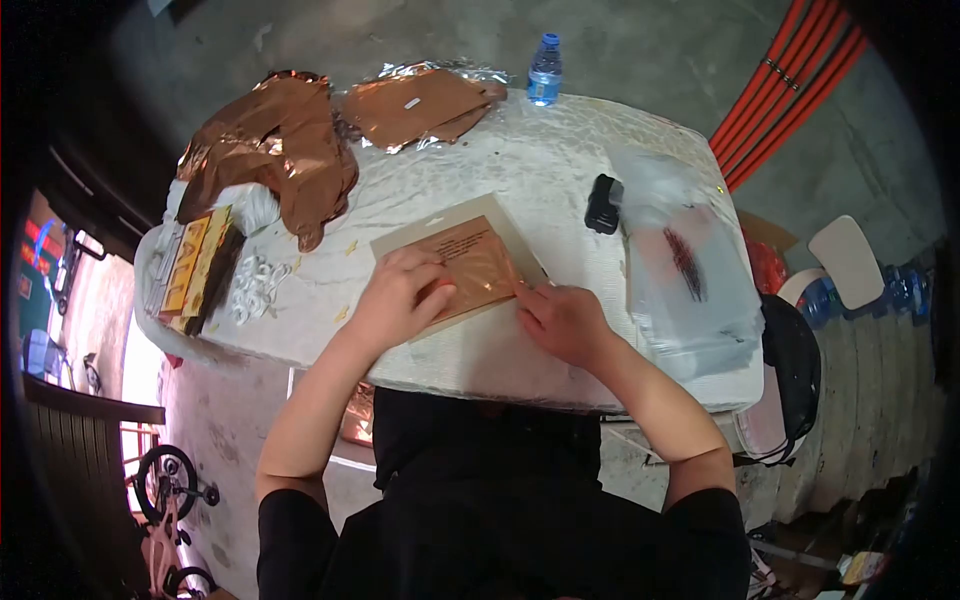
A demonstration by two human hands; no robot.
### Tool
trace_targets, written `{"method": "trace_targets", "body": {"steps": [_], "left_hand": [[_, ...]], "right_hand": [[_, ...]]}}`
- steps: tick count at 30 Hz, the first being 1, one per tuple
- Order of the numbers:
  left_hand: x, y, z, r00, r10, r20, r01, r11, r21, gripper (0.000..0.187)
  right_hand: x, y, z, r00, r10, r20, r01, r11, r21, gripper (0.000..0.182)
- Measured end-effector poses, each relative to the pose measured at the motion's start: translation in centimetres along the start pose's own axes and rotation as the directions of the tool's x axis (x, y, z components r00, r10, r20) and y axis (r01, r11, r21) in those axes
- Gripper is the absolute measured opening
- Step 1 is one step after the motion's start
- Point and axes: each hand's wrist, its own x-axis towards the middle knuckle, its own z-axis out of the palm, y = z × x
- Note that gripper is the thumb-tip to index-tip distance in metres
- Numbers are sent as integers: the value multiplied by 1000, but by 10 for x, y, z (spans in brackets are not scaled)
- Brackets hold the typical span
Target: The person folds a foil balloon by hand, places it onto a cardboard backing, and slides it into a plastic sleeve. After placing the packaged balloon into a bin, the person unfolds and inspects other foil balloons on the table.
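Observation:
A copper-coloured foil balloon (480, 262), folded flat with lines of dark print, lies on a beige card (405, 238) in front of me. My left hand (400, 298) rests on the balloon's left part, its fingers slightly bent and the thumb apart. At the balloon's right edge, my right hand (566, 322) has its fingertips pinched together on the foil. The card's upper and left borders show around the foil. Part of the balloon is hidden under my left hand.
Copper foil pieces (290, 150) and a flat foil stack (420, 105) lie at the back. A water bottle (545, 72) stands at the far edge. Clear plastic bags (690, 290) and a black object (603, 205) are right. Yellow boxes (195, 265) and white rings (255, 288) are left.

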Motion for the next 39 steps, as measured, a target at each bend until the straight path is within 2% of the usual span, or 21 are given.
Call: {"method": "trace_targets", "body": {"steps": [2, 3, 5, 6, 7, 9, 10, 12, 14, 16, 19, 21, 22, 24, 28, 30, 35, 37, 38, 39], "left_hand": [[21, 10, 14, 987, 140, -82, -146, 987, -74, 22], [27, 16, 18, 985, 152, -84, -159, 984, -82, 22], [39, 28, 26, 986, 144, 80, -134, 984, -120, 25], [41, 32, 29, 982, 174, 79, -163, 978, -133, 25], [47, 36, 34, 976, 211, 51, -204, 972, -117, 27], [37, 31, 33, 978, 210, -11, -210, 976, -50, 31], [36, 31, 33, 985, 173, 24, -171, 983, -63, 34], [36, 28, 36, 984, 176, 9, -175, 982, -73, 34], [36, 25, 39, 986, 165, -3, -164, 983, -82, 34], [35, 21, 41, 979, 196, -54, -201, 972, -118, 34], [35, 17, 42, 980, 186, -73, -196, 968, -157, 31], [35, 22, 38, 987, 150, -61, -158, 974, -165, 32], [35, 24, 36, 990, 128, -50, -135, 974, -181, 33], [35, 23, 36, 988, 148, -47, -154, 976, -155, 32], [35, 22, 37, 986, 165, -23, -167, 975, -150, 28], [34, 20, 40, 987, 154, -34, -157, 976, -151, 26], [34, 17, 42, 989, 142, -40, -147, 976, -159, 18], [34, 17, 43, 990, 135, -41, -140, 977, -161, 13], [34, 16, 44, 990, 133, -39, -137, 977, -166, 13], [35, 16, 45, 988, 144, -58, -152, 975, -165, 13]], "right_hand": [[0, 0, 2, 1000, 20, 9, -20, 1000, 6, 28], [0, 1, 3, 999, 32, 22, -32, 999, 17, 27], [0, 2, 5, 999, 43, 30, -44, 998, 45, 27], [-1, 4, 3, 998, 46, 39, -49, 995, 84, 27], [-5, 12, -8, 995, 93, 26, -94, 995, 45, 27], [-1, 15, -21, 994, 70, 79, -83, 981, 174, 28], [-1, 27, -25, 995, 103, 9, -103, 978, 181, 22], [2, 59, -52, 972, 231, -39, -228, 971, 69, 14], [11, 82, -91, 905, 401, -141, -415, 905, -91, 11], [19, 119, -111, 850, 521, -79, -518, 800, -302, 13], [27, 187, -91, 857, 498, -135, -513, 797, -318, 15], [36, 202, -82, 795, 571, -204, -606, 750, -266, 16], [42, 208, -81, 800, 568, -195, -600, 757, -257, 16], [52, 216, -79, 741, 671, -1, -629, 694, -349, 18], [58, 214, -76, 756, 653, -51, -608, 671, -425, 19], [56, 204, -82, 845, 528, -88, -463, 640, -613, 17], [47, 123, -122, 780, 625, 25, -439, 576, -689, 10], [31, 82, -127, 864, 444, 237, -361, 875, -323, 10], [22, 67, -116, 901, 323, 289, -311, 946, -88, 11], [15, 52, -104, 932, 192, 308, -248, 957, 153, 13]]}}
